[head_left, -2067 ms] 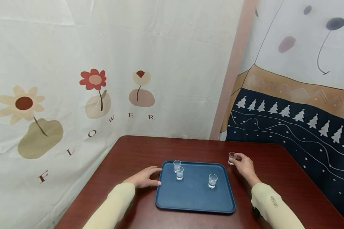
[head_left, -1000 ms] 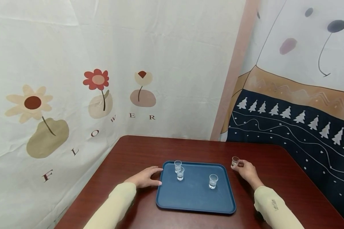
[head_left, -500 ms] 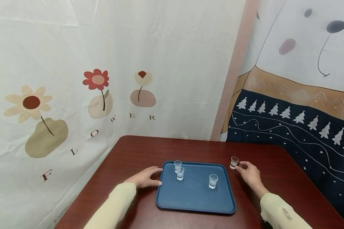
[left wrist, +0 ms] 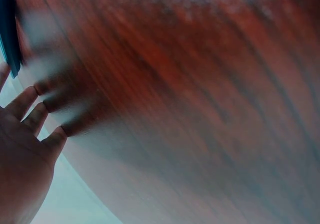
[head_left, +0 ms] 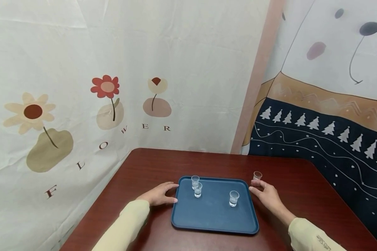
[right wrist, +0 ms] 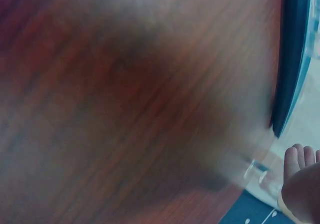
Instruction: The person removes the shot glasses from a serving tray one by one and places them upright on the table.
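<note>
A blue rectangular tray [head_left: 212, 218] lies on the table, with three small clear shot glasses on it. Two of these, a rear glass [head_left: 194, 179] and a front glass [head_left: 198, 191], stand close together at the back left; another glass [head_left: 234, 199] stands right of the middle. My left hand [head_left: 158, 195] is at the tray's left edge, fingers extended and spread. My right hand [head_left: 268, 196] is by the tray's right edge, holding nothing, its fingers loosely bent. Just behind its fingers a fourth shot glass [head_left: 257, 175] stands on the table, its lower part hidden.
The dark red-brown table [head_left: 163, 164] extends around the tray. Behind it hangs a pale cloth [head_left: 201, 87] printed with flowers, and at the right a cloth [head_left: 301, 139] with white trees on dark blue. Both wrist views show mostly blurred tabletop.
My right hand first held the fourth shot glass, moved it slightly toward me on the table, then let it go and moved left to the tray's edge. My left hand stayed put.
</note>
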{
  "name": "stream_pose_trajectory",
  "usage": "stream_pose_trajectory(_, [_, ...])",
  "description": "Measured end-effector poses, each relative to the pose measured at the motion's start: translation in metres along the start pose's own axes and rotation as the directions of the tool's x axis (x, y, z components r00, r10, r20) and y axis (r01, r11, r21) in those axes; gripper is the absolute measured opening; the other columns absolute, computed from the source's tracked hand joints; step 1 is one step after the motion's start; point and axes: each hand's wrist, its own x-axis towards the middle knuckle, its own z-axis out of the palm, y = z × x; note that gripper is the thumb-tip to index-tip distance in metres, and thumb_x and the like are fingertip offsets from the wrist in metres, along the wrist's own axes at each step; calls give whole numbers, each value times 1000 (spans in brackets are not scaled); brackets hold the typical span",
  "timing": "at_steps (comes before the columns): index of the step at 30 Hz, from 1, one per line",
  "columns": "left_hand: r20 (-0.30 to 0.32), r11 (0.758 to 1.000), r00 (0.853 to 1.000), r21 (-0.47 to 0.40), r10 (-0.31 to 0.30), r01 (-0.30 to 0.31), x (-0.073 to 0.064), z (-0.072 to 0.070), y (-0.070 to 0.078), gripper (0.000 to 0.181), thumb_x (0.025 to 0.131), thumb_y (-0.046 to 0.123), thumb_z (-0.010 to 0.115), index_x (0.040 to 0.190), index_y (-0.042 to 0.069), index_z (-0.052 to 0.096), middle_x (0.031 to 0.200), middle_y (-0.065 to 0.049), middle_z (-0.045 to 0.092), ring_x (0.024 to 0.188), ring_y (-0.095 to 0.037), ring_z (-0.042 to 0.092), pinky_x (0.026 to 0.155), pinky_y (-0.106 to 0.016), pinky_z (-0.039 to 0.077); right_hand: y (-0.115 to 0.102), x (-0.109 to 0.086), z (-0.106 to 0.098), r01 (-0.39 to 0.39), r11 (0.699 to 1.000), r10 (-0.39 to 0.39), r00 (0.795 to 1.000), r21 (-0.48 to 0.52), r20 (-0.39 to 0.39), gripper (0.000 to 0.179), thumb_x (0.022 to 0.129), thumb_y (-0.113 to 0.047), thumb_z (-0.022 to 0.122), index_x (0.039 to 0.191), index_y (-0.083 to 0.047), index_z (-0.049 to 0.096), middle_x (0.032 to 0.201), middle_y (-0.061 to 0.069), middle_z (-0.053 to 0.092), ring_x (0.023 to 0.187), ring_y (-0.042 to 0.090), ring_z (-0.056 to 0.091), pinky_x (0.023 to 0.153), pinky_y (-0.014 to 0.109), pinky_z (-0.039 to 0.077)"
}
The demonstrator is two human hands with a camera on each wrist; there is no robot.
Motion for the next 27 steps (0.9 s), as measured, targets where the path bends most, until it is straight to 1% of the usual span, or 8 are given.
stream_pose_trajectory(3, [4,1000,1000,-3,14,-14,0,0,1,68,86,44,76,143,16,53,151,-17,40,139,-38,36,109,-58,34,-3,-4,5,9,999,-11,999,44,39,39,94,-13,69,128,4,61,122,20,65,112,35,62,91,45,53])
stream_pose_trajectory(6, [5,1000,1000,-6,26,-26,-1,-1,2,67,87,42,76,143,15,53,151,-17,40,139,-38,36,109,-57,34,-5,-7,11,4,994,-13,996,111,83,41,93,-10,70,129,6,60,123,21,64,112,34,63,87,39,55])
stream_pose_trajectory(10, [5,1000,1000,-1,21,-21,-2,-1,2,67,86,42,76,143,16,53,152,-17,40,140,-37,35,109,-57,33,-8,-9,19,6,986,-29,990,168,137,46,89,-9,74,130,8,59,125,24,63,110,33,64,84,36,56])
stream_pose_trajectory(14, [8,1000,1000,1,16,-17,-1,-1,2,67,87,43,76,143,16,53,152,-17,40,140,-37,35,109,-57,34,-11,-12,23,17,981,-55,979,192,194,52,86,-12,78,129,9,59,125,24,63,109,33,64,84,35,56])
stream_pose_trajectory(19, [11,1000,1000,-4,17,-17,-1,-3,2,67,87,43,76,144,14,53,152,-18,40,140,-38,35,110,-57,33,-8,-13,27,40,976,-99,958,216,269,52,85,-12,78,128,11,58,122,24,64,109,35,64,83,33,56])
stream_pose_trajectory(24, [8,1000,1000,-5,24,-23,-1,-2,1,67,87,42,76,143,14,53,151,-18,41,139,-38,36,109,-57,34,-6,-13,32,70,972,-138,944,226,300,51,85,-10,78,127,12,58,118,24,66,106,36,65,81,30,56])
stream_pose_trajectory(27, [6,1000,1000,-2,23,-23,-1,-3,2,68,86,43,76,143,14,53,151,-18,41,139,-37,37,109,-56,34,-7,-12,34,80,971,-149,941,227,302,49,86,-10,77,126,11,59,117,23,66,104,35,66,78,30,57])
